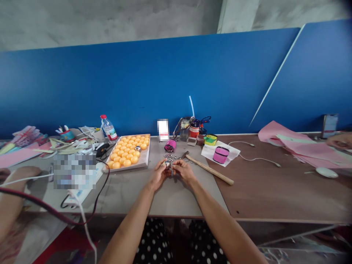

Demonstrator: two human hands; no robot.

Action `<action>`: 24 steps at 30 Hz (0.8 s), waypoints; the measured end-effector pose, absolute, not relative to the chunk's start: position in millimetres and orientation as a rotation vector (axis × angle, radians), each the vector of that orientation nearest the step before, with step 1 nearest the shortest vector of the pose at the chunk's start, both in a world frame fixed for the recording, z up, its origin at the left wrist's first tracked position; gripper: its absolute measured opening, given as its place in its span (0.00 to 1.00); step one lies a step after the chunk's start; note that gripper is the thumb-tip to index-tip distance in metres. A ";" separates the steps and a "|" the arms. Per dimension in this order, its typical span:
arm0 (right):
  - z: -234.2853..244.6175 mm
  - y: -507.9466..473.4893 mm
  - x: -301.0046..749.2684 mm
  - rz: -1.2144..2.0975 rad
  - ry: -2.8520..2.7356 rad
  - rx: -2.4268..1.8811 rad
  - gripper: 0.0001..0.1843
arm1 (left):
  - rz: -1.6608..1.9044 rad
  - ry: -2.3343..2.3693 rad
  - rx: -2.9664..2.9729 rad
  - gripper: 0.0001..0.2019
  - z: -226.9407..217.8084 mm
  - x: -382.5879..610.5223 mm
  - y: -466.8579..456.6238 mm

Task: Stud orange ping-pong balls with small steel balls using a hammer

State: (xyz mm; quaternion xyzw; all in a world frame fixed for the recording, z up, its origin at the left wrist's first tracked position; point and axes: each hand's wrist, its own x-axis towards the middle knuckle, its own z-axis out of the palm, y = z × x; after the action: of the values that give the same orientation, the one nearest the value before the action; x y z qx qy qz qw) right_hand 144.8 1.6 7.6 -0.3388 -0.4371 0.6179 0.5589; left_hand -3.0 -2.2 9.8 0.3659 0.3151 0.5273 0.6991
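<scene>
My left hand is closed on a shiny silver ball above the grey mat. Close beside it, my right hand has its fingers pinched together near the ball; anything between them is too small to make out. Just beyond both hands lie several small shiny metal pieces, scattered by the open end of a magenta pouch. A hammer with a wooden handle rests to the right of my right hand. On the left, a shallow tray holds many orange balls and one silver ball.
A second magenta pouch lies on white paper at right. Behind stand a jar, a red container and a water bottle. A power strip with cables is at left. Other people's hands show at both sides.
</scene>
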 end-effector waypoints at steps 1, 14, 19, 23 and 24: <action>6.8 0.8 143.0 1.446 -1.055 -0.824 0.12 | 1.175 0.699 0.824 0.24 9.2 -3.0 -2.3; 3.3 -0.7 140.1 1.385 -1.110 -0.904 0.10 | 1.143 0.692 0.985 0.23 -2.1 -3.2 0.4; 2.1 -0.8 141.4 1.413 -1.100 -0.891 0.12 | 1.135 0.705 1.018 0.22 0.8 -2.8 -1.8; -0.9 0.3 142.1 1.430 -1.095 -0.879 0.12 | 1.132 0.723 1.029 0.22 3.4 -2.4 -3.4; -1.4 0.5 142.1 1.440 -1.096 -0.879 0.12 | 1.131 0.727 1.030 0.22 3.8 -2.4 -3.7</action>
State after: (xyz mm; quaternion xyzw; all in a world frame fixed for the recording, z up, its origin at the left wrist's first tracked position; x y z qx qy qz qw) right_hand 142.1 0.5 -1.4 -0.3689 -0.4601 0.6047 0.5353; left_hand -2.4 -3.7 3.8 0.4558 0.3216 0.5003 0.6623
